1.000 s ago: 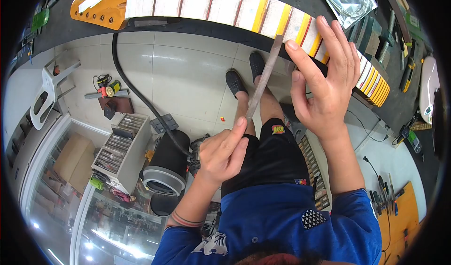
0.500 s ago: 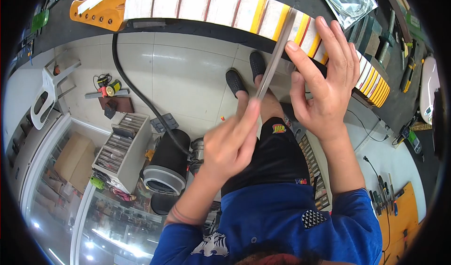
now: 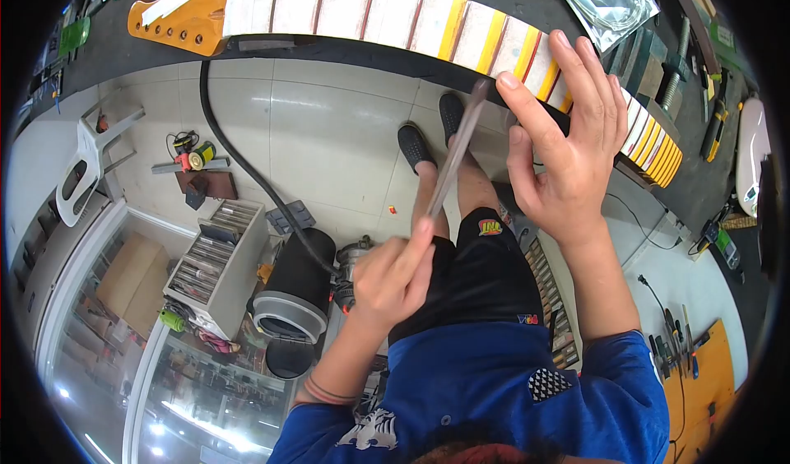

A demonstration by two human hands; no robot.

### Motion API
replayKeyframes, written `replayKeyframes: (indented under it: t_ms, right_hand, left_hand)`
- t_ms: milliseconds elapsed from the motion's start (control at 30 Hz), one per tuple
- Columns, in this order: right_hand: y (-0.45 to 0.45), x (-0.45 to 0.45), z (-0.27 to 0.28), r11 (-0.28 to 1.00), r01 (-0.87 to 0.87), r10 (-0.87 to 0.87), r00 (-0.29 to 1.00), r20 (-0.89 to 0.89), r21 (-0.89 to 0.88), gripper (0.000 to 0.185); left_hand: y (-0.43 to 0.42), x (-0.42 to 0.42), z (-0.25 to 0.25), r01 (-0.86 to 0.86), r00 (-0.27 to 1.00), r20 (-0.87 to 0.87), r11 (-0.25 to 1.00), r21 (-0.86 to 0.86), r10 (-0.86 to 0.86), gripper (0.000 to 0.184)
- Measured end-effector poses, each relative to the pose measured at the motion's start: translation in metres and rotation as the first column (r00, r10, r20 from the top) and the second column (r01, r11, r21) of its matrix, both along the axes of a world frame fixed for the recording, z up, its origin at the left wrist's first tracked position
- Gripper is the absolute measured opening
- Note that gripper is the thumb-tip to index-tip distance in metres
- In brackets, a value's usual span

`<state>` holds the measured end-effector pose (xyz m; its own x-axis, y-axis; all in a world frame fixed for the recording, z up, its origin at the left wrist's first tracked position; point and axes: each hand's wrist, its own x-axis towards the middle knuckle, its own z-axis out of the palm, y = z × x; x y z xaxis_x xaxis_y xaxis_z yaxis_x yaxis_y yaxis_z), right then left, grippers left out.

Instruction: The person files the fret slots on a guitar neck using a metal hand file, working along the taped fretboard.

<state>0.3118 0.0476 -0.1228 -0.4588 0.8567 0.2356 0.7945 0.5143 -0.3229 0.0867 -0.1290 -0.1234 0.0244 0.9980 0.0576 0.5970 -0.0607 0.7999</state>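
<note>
A guitar neck (image 3: 346, 7) lies across the dark bench, its fretboard covered in white and yellow tape between the frets. Its amber headstock (image 3: 177, 28) is at the far left. My left hand (image 3: 391, 283) is closed around the near end of a slim metal file (image 3: 457, 151), index finger laid along it. The file's blurred far tip is just off the neck's front edge, seemingly apart from it. My right hand (image 3: 568, 135) has its fingers spread, with the fingertips resting on the taped neck toward its right end.
A clear plastic packet (image 3: 609, 3) and a green vise-like tool (image 3: 650, 73) sit on the bench at the right. A black hose (image 3: 234, 164) runs down to a black bin-shaped machine (image 3: 296, 275). Drawers of flat items (image 3: 214, 254) and a white chair (image 3: 86, 164) stand at left.
My left hand has drawn the file back toward my body, so its tip has left the top of the fretboard. My right hand has stayed nearly in place.
</note>
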Motion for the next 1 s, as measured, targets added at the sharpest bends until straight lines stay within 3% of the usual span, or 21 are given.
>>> replayKeyframes:
  t_ms: [233,633,733,833,900,1000]
  right_hand:
    - [0.000,-0.002,-0.001,1.000,0.019,-0.019,1.000,-0.015,0.003,0.071]
    - [0.001,0.001,-0.003,1.000,0.004,-0.004,1.000,-0.019,-0.003,0.074]
    - [0.001,0.000,-0.002,1.000,0.025,-0.026,0.999,-0.036,-0.015,0.073]
    - [0.000,-0.003,-0.001,0.998,0.055,-0.056,0.997,-0.052,-0.025,0.070]
    - [0.000,-0.004,0.000,0.998,0.055,-0.056,0.997,-0.046,-0.031,0.071]
    - [0.000,-0.003,0.000,0.998,0.047,-0.049,0.998,-0.044,-0.035,0.072]
  left_hand:
    - [0.005,-0.003,-0.001,-0.069,0.990,0.129,0.997,0.039,0.063,0.062]
    - [0.028,-0.003,0.007,0.022,0.967,0.256,0.997,-0.080,-0.001,0.056]
    - [0.088,0.012,0.024,-0.002,0.936,0.343,0.977,-0.215,0.078,0.056]
    - [0.150,0.028,0.015,-0.007,0.922,0.381,0.985,-0.170,0.072,0.059]
    - [0.151,0.029,0.012,-0.026,0.938,0.343,0.996,-0.087,0.055,0.061]
    - [0.080,0.016,0.009,-0.025,0.981,0.194,0.999,-0.024,0.029,0.062]
